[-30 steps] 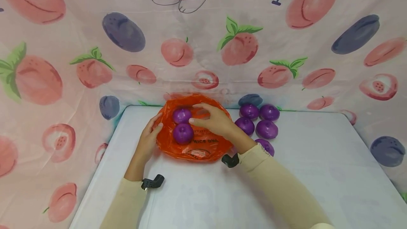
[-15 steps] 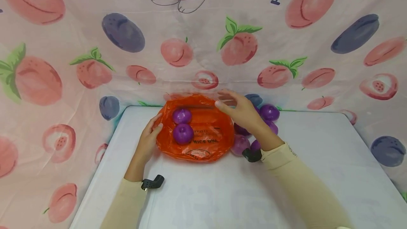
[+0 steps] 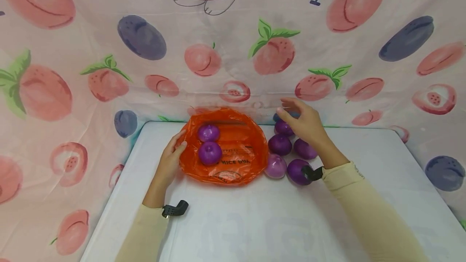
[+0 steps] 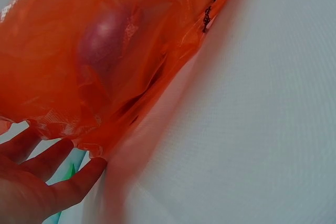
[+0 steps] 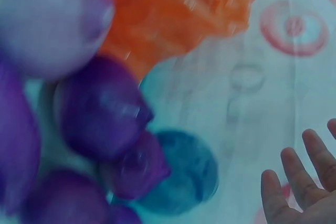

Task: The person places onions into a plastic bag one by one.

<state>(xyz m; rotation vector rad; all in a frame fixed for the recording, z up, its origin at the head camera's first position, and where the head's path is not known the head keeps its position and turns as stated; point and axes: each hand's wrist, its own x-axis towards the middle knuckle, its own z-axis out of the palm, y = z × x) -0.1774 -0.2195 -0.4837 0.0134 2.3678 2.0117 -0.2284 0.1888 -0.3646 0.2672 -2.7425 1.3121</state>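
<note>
The orange plastic bag (image 3: pixel 240 138) lay on the surface (image 3: pixel 225 225), its mouth spread open upward, rim crinkled, dark lettering upside down inside. The left hand (image 3: pixel 170 159) held its left edge. Two glossy purple onions (image 3: pixel 210 153) sat in its left half, one behind the other and touching. More were clustered just right of the bag: a paler, pinkish onion (image 3: pixel 275 166) beside the rim, a darker one next to it, and others behind, partly covered by the right hand (image 3: pixel 303 122) above.
</note>
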